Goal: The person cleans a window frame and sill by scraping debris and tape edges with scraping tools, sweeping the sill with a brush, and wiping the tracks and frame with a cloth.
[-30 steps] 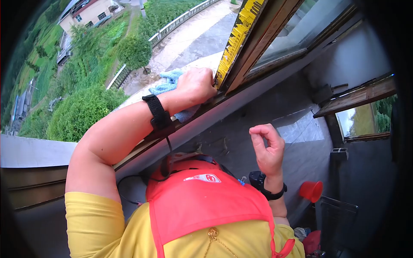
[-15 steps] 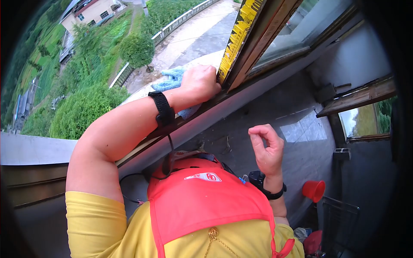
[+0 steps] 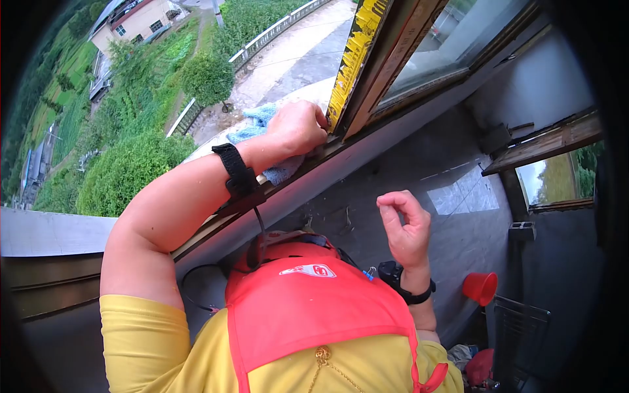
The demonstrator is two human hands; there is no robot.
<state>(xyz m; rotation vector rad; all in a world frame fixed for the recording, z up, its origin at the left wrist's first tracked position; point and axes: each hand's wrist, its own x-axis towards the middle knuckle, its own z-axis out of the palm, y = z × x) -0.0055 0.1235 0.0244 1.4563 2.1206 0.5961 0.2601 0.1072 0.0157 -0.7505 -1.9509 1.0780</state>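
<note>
My left hand point(image 3: 298, 128) is closed at the foot of the open window's wooden frame point(image 3: 386, 72), beside a worn yellow strip point(image 3: 354, 62) on its edge. Its fingertips are turned away, so what they hold, if anything, is hidden. A light blue cloth point(image 3: 261, 114) lies bunched on the sill, partly beneath that hand and wrist. My right hand point(image 3: 411, 229) is raised above the floor inside, thumb and forefinger pinched together. Anything between those fingertips is too small to make out.
A glass pane point(image 3: 452, 49) fills the window sash. Inside, a red bucket point(image 3: 479, 288) stands at the right near a dark metal rack point(image 3: 521, 327). A second window point(image 3: 557, 177) is at far right. Outside, a tree point(image 3: 207, 77) and paved yard lie far below.
My left hand has shifted slightly left and down along the sill, away from the frame's corner. My right hand stays pinched in nearly the same place.
</note>
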